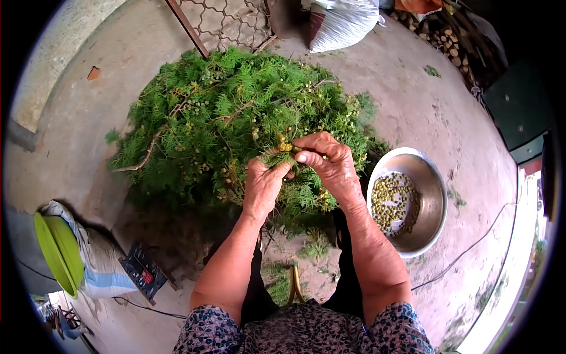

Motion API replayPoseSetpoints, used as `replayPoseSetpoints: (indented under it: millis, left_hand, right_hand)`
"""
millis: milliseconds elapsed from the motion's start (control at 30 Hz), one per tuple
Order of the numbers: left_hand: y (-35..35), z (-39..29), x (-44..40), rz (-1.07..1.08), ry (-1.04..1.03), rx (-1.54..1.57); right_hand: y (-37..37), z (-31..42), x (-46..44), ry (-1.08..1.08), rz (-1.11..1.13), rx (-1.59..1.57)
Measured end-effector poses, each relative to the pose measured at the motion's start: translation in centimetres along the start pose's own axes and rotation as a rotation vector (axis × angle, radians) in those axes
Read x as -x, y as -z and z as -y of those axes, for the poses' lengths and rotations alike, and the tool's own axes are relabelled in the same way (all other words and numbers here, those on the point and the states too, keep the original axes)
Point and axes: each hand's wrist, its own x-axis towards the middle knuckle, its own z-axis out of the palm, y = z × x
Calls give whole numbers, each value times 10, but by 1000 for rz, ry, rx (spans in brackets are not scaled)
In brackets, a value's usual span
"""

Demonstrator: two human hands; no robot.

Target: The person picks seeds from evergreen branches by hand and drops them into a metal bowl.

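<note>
My left hand (263,184) is closed on a leafy evergreen sprig (276,158) in front of me. Yellow-green cones (285,144) cluster at the sprig's upper end. From the right, my right hand (335,165) pinches thumb and forefinger at this cluster, on what looks like a small green cone; the fingertips partly hide it. Both hands are over a large heap of cut evergreen branches (206,118), with feathery leaves, brown stems and many cones. Right of the heap stands a metal basin (433,203), its bottom partly covered with loose green cones (392,197).
A lime-green basin (58,253) leans by a pale sack (103,262) and a dark crate (143,271) at left. Behind the heap are a metal grate (227,26) and a white sack (342,26). Firewood (445,44) lies far right; a cable (466,259) crosses the floor.
</note>
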Motion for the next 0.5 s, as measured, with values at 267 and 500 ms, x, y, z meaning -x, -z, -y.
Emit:
replayPoseSetpoints:
  millis: [267, 500]
  left_hand:
    - [0, -10, 5, 32, 112, 39]
    - [0, -17, 4, 97, 197, 37]
  right_hand:
    - [-1, 8, 6, -489, -39, -444]
    - [14, 12, -2, -555, -151, -849]
